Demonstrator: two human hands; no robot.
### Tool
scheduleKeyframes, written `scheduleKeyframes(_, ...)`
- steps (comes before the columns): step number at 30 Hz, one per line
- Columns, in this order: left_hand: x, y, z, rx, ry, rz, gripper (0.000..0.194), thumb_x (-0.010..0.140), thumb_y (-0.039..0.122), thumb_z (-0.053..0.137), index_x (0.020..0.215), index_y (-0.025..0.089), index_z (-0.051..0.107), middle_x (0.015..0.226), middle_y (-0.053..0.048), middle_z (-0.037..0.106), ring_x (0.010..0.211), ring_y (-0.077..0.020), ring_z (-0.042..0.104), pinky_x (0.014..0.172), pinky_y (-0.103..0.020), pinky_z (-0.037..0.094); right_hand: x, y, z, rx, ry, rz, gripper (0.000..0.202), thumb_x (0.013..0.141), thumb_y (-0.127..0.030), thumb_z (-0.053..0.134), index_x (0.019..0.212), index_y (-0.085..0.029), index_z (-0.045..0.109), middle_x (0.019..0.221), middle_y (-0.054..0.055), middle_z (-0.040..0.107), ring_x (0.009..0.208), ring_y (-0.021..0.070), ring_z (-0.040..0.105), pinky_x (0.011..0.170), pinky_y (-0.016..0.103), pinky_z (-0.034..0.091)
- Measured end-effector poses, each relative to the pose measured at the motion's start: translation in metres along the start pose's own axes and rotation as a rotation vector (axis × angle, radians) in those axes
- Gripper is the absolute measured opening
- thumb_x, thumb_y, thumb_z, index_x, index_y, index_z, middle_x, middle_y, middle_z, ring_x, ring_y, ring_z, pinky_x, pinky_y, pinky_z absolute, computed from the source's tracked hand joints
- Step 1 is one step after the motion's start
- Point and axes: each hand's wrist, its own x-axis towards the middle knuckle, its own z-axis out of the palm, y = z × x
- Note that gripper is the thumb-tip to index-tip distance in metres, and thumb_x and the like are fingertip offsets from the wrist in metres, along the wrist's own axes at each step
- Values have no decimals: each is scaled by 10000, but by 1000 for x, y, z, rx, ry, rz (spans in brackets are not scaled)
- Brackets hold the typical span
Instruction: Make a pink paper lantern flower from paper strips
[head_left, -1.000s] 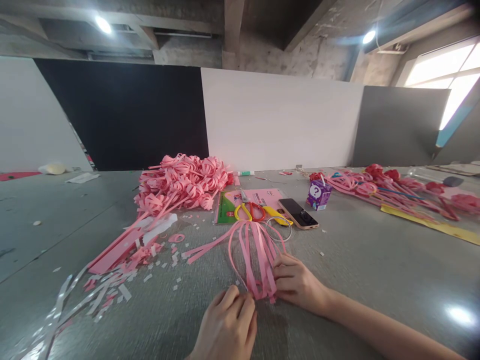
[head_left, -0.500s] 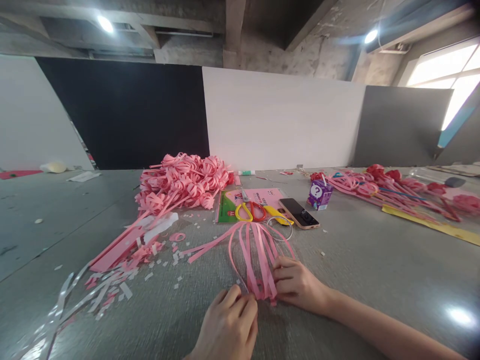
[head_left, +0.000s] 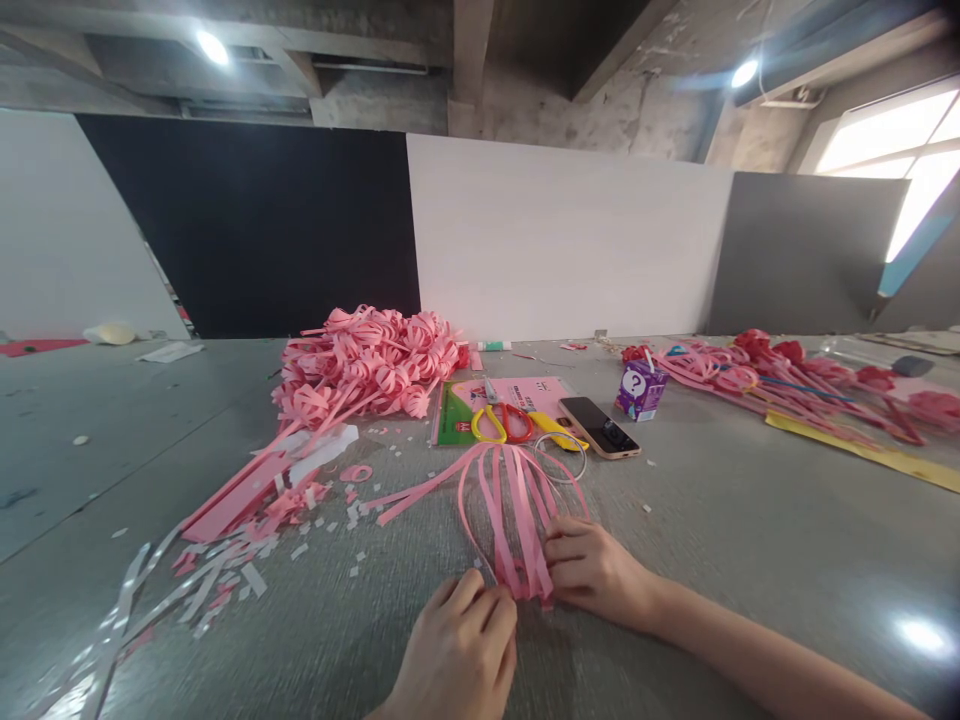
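A bundle of pink paper strips (head_left: 512, 510) lies fanned out in front of me, its strips bowing outward and drawing together at the near end. My left hand (head_left: 459, 640) has curled fingers pinching the strips at the lower left of that end; its fingertips are partly hidden. On the other side, my right hand (head_left: 596, 568) is closed with bent fingers against the strips' right edge. Just beyond the bundle rest scissors with a yellow and a red handle loop (head_left: 489, 425), a yellow utility knife (head_left: 559, 432) and a ring of thin silvery wire (head_left: 581, 462).
A pile of pink paper-strip balls (head_left: 367, 360) stands at back left, with paper scraps (head_left: 247, 575) nearer. A pink and green packet (head_left: 457, 410), a phone (head_left: 600, 428) and a purple drink carton (head_left: 640, 390) lie ahead. Pink and red paper flowers (head_left: 795, 365) spread at right.
Almost nothing differs. Both hands stay at the near end of the paper strips, and the view has shifted very slightly.
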Motion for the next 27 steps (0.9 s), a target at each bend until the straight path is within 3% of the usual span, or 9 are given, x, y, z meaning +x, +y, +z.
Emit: scheduleKeyframes(27,1,-1,1,-7,-13,0,135,709,54,438,719,163,516,649,-15,557,648,-183,497,549,-302,417,3,-5,-3,-12,-33,61,217,818,-202,479,641,-182,602,650,7,537,667,124,454,618,240,376)
